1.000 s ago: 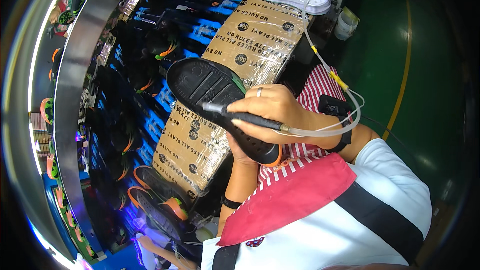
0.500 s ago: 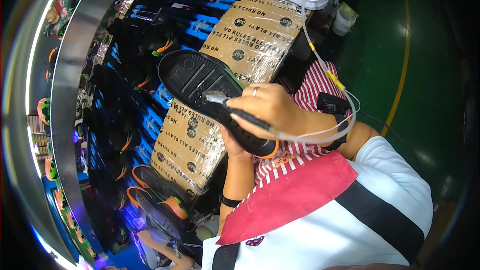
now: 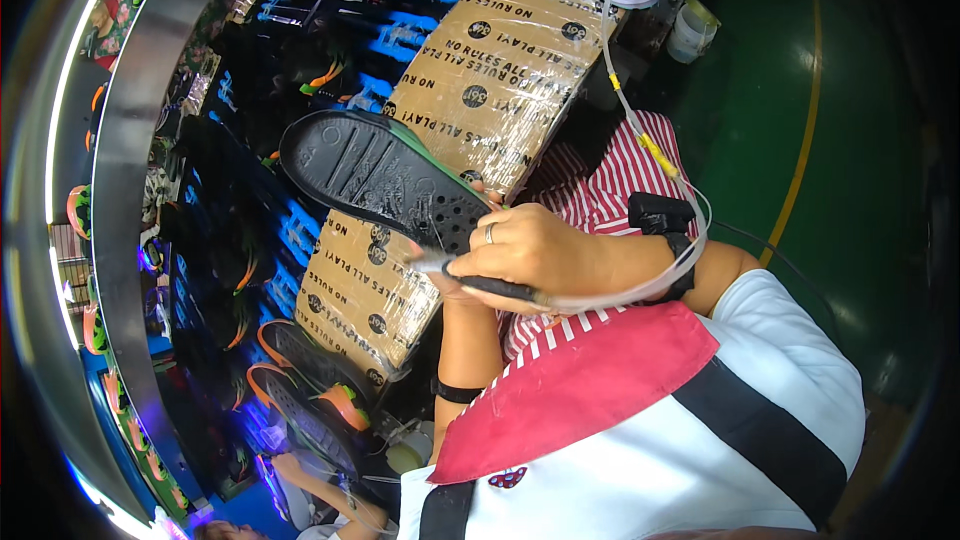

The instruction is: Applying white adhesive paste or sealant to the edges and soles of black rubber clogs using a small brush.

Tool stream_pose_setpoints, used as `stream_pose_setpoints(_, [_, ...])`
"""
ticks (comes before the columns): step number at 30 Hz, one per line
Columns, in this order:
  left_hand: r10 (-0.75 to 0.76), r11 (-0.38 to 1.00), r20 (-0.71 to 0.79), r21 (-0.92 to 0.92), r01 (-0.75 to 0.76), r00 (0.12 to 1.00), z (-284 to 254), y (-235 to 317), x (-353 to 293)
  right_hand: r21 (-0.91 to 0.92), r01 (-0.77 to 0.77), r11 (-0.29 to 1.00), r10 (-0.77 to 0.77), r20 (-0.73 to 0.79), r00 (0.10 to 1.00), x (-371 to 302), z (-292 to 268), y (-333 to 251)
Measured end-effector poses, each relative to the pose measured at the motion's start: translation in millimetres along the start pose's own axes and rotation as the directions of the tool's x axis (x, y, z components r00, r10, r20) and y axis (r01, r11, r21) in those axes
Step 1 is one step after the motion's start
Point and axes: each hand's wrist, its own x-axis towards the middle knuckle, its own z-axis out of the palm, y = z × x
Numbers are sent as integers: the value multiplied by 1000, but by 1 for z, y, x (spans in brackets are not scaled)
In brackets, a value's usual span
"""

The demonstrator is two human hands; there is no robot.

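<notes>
Your right hand [image 3: 535,252] is gripping the applicator [image 3: 490,286], tip pointing left at the sole [image 3: 385,180], which your left hand [image 3: 450,285] is clutching from beneath, long axis running up-left over the desk [image 3: 500,70]

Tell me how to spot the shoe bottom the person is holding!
Find the long brown cardboard board running down the middle. Just left of it, the right hand with a thin black tool works on a black shoe sole. Only this sole is lifted up, tread showing, with a green edge.
</notes>
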Motion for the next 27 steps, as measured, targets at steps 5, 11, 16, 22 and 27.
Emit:
stream_pose_setpoints(5, [-3, 996, -13, -86, 2, 1000, 14, 17, 0, 62, -105, 992, 115, -172, 978, 1, -12, 6])
stream_pose_setpoints(11, [125, 991, -14, -50, -125, 992, 13, 16, 11, 78, -80, 994, 78, 32, 996, -8, 5, 8])
stream_pose_setpoints(16, [154, 988, 67, -12, -154, 986, 8, 29, 12, 361, -197, 911, 206, 14, 978, 1, -14, 5])
stream_pose_setpoints(22, [162, 986, 104, -58, -157, 981, 17, 36, 13, 337, -223, 915, 187, 135, 973, -11, -2, 12])
stream_pose_setpoints(27, [173, 985, 172, -58, -165, 970, 2, 47, 12, 427, -337, 839, 224, 294, 929, -4, -16, 7])
